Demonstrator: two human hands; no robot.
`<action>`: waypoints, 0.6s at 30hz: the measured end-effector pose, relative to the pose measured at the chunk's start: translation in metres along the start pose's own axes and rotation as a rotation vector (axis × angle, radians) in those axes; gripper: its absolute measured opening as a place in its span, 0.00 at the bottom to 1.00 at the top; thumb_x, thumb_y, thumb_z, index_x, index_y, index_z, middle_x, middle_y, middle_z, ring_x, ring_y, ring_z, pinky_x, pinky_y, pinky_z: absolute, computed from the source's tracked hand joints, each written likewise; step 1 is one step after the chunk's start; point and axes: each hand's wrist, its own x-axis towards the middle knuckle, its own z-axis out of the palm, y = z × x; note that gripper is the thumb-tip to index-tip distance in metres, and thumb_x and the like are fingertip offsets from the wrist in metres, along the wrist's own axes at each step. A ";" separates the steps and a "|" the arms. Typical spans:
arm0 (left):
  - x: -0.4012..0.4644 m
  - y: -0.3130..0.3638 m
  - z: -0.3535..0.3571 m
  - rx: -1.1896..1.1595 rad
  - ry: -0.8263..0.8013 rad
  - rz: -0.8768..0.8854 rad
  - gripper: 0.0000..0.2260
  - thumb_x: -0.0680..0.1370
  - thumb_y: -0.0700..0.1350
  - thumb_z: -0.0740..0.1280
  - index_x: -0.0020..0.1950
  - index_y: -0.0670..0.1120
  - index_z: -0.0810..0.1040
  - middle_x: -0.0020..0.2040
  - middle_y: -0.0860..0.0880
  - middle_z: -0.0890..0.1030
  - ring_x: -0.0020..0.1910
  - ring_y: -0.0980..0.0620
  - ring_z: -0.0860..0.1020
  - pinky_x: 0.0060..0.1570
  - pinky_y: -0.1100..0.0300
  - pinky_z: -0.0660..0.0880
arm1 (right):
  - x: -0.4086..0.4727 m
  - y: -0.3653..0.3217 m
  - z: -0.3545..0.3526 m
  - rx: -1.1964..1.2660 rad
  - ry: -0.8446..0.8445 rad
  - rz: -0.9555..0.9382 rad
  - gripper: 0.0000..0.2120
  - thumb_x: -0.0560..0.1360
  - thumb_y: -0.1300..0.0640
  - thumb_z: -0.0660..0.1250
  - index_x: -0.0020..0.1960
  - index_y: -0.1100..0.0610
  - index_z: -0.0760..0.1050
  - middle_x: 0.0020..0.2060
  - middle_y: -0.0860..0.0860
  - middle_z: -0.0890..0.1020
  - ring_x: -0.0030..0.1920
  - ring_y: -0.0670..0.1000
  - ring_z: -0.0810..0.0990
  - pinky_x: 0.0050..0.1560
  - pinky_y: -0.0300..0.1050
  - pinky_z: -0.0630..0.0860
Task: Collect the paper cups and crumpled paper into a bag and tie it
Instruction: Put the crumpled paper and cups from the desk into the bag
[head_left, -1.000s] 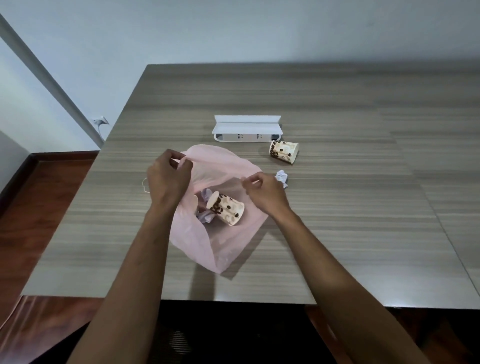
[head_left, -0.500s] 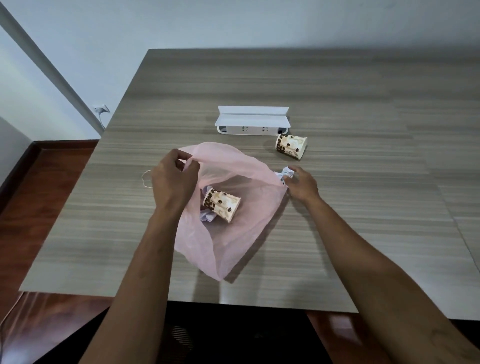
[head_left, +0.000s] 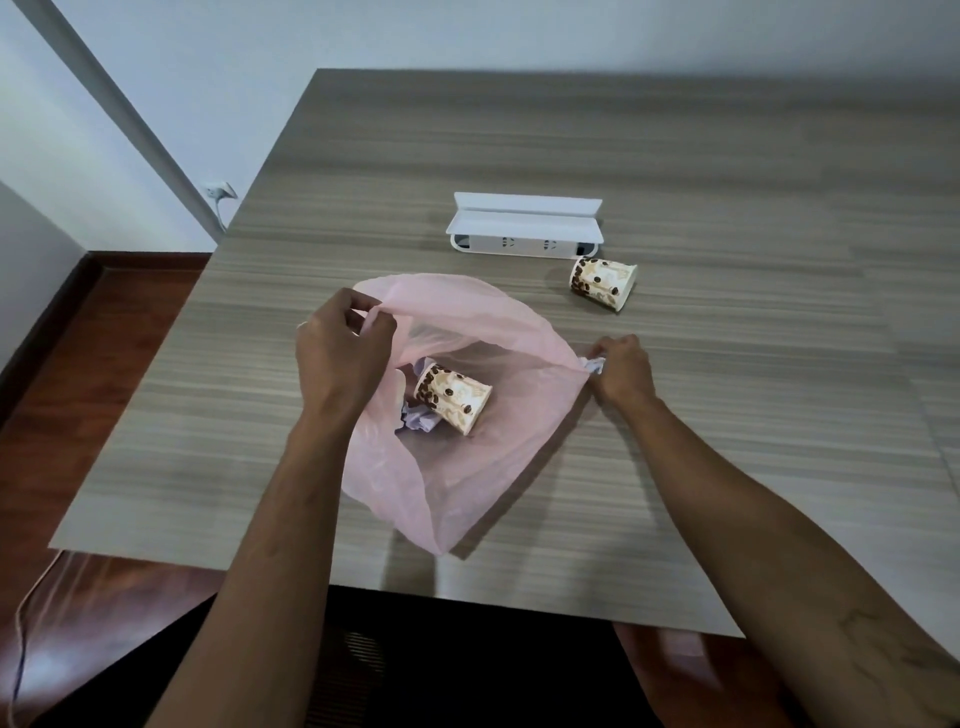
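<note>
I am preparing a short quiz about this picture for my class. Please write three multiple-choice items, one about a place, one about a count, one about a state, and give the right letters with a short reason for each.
1. Where does the paper cup outside the bag lie?
A. on the floor
B. on the table near the white power strip
C. under the right forearm

2. How many paper cups are visible?
A. one
B. two
C. four

3. What is the state of the pink bag?
A. tied shut
C. folded flat
B. held open by the left hand

Answers:
1 B: the loose cup lies on its side on the table, just by the power strip.
2 B: one cup in the bag, one outside.
3 B: the left hand pinches the rim of the pink bag; its mouth gapes, while the right hand grips crumpled paper.
</note>
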 end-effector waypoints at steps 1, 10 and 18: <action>0.000 0.000 0.000 0.001 0.000 -0.002 0.02 0.74 0.44 0.68 0.44 0.49 0.80 0.32 0.58 0.76 0.32 0.61 0.74 0.33 0.70 0.64 | -0.003 0.001 -0.001 0.003 0.000 0.014 0.10 0.69 0.58 0.74 0.50 0.56 0.80 0.52 0.59 0.73 0.49 0.62 0.77 0.52 0.48 0.76; -0.005 0.002 -0.003 -0.021 -0.010 -0.030 0.02 0.74 0.43 0.67 0.43 0.48 0.79 0.32 0.56 0.76 0.34 0.52 0.75 0.40 0.61 0.67 | -0.040 -0.020 -0.044 0.435 0.162 0.179 0.08 0.69 0.60 0.75 0.45 0.58 0.77 0.42 0.52 0.80 0.43 0.53 0.77 0.36 0.31 0.69; -0.001 0.019 -0.002 -0.049 0.016 -0.001 0.05 0.75 0.42 0.66 0.48 0.45 0.81 0.33 0.57 0.75 0.37 0.51 0.74 0.37 0.63 0.63 | -0.101 -0.117 -0.091 0.505 -0.075 -0.173 0.13 0.69 0.57 0.78 0.51 0.54 0.79 0.43 0.43 0.78 0.39 0.37 0.76 0.31 0.23 0.68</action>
